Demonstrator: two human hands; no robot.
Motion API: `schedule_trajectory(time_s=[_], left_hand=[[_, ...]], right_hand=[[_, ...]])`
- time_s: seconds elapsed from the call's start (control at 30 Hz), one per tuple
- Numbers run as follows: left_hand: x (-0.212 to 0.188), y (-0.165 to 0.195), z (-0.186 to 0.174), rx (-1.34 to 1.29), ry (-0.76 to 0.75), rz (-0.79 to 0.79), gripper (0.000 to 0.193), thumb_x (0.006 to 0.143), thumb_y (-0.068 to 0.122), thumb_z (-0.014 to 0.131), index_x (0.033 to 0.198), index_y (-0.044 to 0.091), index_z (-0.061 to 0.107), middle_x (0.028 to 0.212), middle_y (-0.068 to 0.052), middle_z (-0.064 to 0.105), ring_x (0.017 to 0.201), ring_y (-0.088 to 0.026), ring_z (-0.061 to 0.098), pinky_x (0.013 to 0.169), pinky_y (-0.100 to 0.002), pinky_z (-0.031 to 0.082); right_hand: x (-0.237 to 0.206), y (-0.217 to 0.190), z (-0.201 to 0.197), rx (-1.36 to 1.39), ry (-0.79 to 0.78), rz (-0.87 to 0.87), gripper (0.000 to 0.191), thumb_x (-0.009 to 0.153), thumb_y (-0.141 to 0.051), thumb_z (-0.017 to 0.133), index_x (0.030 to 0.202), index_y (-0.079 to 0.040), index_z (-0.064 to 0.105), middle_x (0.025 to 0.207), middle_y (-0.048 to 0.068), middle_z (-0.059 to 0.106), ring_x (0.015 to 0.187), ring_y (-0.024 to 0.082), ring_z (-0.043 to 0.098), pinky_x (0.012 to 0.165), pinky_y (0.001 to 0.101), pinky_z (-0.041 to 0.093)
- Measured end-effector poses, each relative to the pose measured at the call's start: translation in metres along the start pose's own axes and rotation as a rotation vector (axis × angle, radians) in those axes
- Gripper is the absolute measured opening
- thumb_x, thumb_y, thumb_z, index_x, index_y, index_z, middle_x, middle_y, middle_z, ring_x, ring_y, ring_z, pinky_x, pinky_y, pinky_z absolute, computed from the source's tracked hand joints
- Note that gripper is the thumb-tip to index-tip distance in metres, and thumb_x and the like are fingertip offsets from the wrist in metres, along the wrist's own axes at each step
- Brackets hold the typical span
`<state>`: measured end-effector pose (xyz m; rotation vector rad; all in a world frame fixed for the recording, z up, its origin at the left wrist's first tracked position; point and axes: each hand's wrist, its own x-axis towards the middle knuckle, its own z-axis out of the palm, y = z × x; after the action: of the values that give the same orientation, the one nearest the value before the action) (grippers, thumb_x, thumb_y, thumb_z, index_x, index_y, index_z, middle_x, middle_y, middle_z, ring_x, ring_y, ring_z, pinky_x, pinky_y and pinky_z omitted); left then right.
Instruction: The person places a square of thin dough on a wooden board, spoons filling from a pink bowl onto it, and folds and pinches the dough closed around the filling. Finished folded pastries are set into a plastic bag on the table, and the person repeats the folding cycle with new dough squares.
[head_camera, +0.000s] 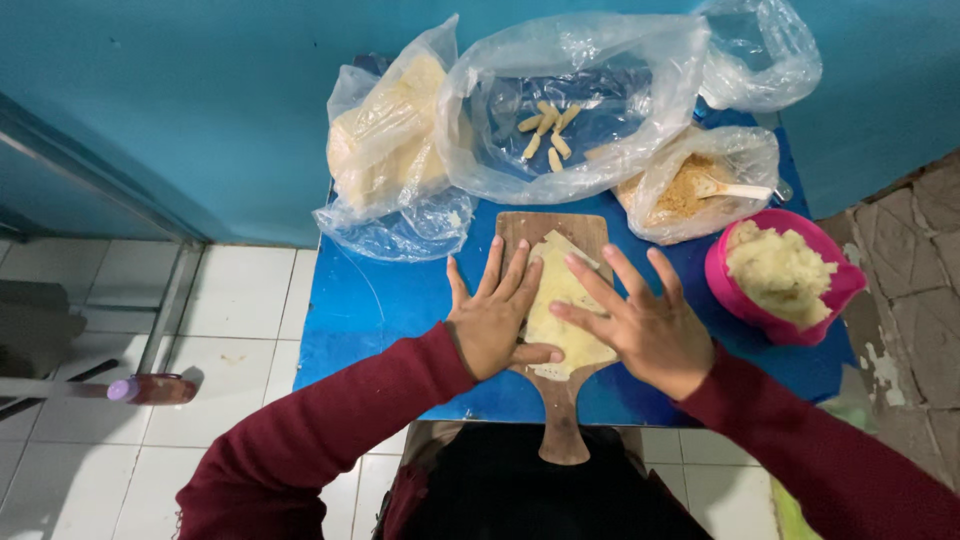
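From the head view, your left hand (492, 318) lies flat and spread, gripping nothing, its palm on the board (556, 300) and its thumb on the edge of the wrapper (560, 310). Your right hand (640, 320) is flat and spread too, fingers pressing the wrapper. The wrapper lies on the board, mid-table (370, 310). Right of it stands a pink bowl (780, 275) of mash. Behind are bags: crumbs (695, 185), rolls (548, 130), more wrappers (385, 140).

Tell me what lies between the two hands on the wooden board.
In the head view, a pale yellow dough sheet lies between the left hand and right hand, on the wooden board.
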<state>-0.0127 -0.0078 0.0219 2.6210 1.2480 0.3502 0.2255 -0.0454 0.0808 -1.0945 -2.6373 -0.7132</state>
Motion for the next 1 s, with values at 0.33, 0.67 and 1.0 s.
schedule_trajectory(time_s=[0.33,0.67,1.0], left_hand=[[0.002,0.002,-0.002,0.017,-0.01,-0.009,0.13,0.073,0.089,0.057,0.157,-0.004,0.023,0.168,-0.021,0.012,0.154,-0.044,0.002,0.099,-0.09,0.01],[0.001,0.001,-0.003,-0.025,-0.041,-0.051,0.134,0.068,0.089,0.06,0.156,-0.005,0.022,0.167,-0.024,0.012,0.155,-0.043,0.002,0.1,-0.088,0.011],[0.002,-0.002,0.004,0.004,0.015,-0.024,0.133,0.07,0.089,0.059,0.156,-0.006,0.023,0.166,-0.025,0.015,0.155,-0.043,0.006,0.102,-0.086,0.011]], right_hand=[[-0.012,0.007,-0.004,-0.002,-0.04,-0.127,0.063,0.091,-0.014,0.054,0.145,-0.047,0.056,0.162,0.002,0.039,0.146,0.033,0.028,0.116,0.0564,0.024],[0.025,0.03,0.028,-0.029,-0.029,-0.016,0.06,0.092,-0.02,0.056,0.147,-0.044,0.057,0.166,0.005,0.037,0.146,0.036,0.035,0.118,0.0597,0.029],[0.031,0.024,0.031,-0.194,-0.016,0.218,0.056,0.089,-0.019,0.06,0.143,-0.032,0.065,0.166,0.006,0.039,0.15,0.035,0.033,0.115,0.0607,0.032]])
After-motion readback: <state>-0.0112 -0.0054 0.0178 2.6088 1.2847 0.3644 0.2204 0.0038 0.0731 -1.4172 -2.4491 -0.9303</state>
